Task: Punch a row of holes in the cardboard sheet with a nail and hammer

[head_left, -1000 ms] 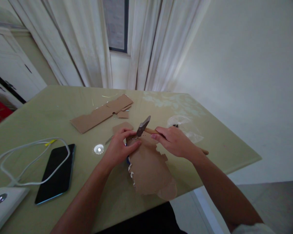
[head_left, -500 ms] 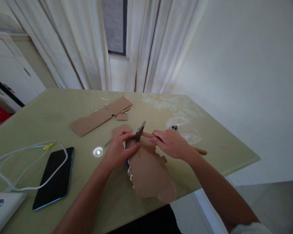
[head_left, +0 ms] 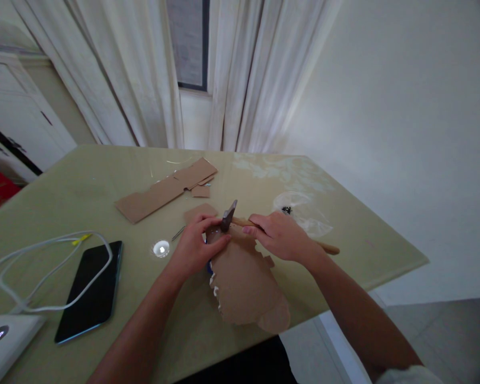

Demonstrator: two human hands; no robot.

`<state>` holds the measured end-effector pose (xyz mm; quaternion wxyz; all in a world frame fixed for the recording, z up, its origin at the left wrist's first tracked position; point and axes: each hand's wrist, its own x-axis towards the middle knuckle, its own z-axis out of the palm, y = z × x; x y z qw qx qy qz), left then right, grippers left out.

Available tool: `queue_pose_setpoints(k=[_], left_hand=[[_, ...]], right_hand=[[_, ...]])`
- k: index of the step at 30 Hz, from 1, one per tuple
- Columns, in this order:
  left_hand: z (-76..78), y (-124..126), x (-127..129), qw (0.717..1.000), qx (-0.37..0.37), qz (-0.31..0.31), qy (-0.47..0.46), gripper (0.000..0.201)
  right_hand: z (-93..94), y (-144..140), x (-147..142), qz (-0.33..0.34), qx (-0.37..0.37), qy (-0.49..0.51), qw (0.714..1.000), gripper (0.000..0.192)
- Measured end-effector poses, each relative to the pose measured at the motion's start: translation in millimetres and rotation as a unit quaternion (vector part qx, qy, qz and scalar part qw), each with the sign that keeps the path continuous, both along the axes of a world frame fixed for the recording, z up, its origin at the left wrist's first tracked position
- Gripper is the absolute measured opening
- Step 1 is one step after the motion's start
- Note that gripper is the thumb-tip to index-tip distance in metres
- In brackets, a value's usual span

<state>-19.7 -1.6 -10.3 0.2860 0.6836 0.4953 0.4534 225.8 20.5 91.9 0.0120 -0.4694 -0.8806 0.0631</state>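
My right hand (head_left: 279,233) is wrapped round the wooden handle of a hammer (head_left: 228,216). Its metal head rests at the far end of a brown cardboard piece (head_left: 248,282), just in front of my left fingers. With thumb on top, my left hand (head_left: 196,242) grips that piece by its far left corner. The cardboard has a rounded near end, ragged sides and white lumps like glue along the left edge. Something blue (head_left: 209,266) shows beneath it, mostly hidden. A thin metal pin or nail-like rod (head_left: 178,233) lies left of my left hand.
Cardboard strips (head_left: 160,194) and a small cardboard scrap (head_left: 200,212) lie beyond my hands. A clear plastic bag (head_left: 310,216) with small black bits (head_left: 287,210) is at right. Leftward are a shiny round disc (head_left: 161,248), a phone (head_left: 90,293), a white cable (head_left: 56,308) and a white box (head_left: 12,346).
The hammer head has tipped very slightly. Both hands keep their grip and nearly the same place; the whole view has shifted a little.
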Motion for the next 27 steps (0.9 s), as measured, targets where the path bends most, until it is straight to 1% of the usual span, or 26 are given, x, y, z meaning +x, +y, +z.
queue_pose_setpoints(k=[2,5,10,15,18,20,24,27], left_hand=[[0.1,0.0,0.1,1.0,-0.001,0.004,0.0,0.028],[-0.6,0.4,0.4,1.0,-0.006,0.001,-0.006,0.03],[-2.2,0.9,0.8,1.0,-0.01,0.006,-0.011,0.03],[-1.6,0.4,1.8,1.0,-0.006,0.01,-0.013,0.035],[-1.2,-0.1,2.1,1.0,-0.001,0.012,-0.013,0.032],[-1.3,-0.4,1.9,1.0,-0.003,0.013,-0.016,0.034],[-1.9,-0.5,1.6,0.999,-0.036,0.026,-0.022,0.043],[-0.3,-0.5,3.4,0.995,-0.077,0.046,-0.047,0.044]], right_hand=[[-1.3,0.0,0.4,0.01,0.003,-0.005,1.0,0.041],[-2.3,0.5,1.0,0.008,0.002,0.005,1.0,0.041],[-0.5,2.2,0.0,0.014,-0.012,0.012,1.0,0.039],[-0.3,3.7,-2.6,0.0,-0.005,0.027,1.0,0.04],[-0.3,4.1,-2.0,0.012,-0.011,0.015,1.0,0.039],[1.9,4.3,0.3,0.015,-0.014,0.025,0.999,0.038],[6.8,8.1,5.3,-0.029,-0.009,0.086,0.996,0.038],[1.8,16.7,5.0,-0.068,-0.006,0.123,0.99,0.038]])
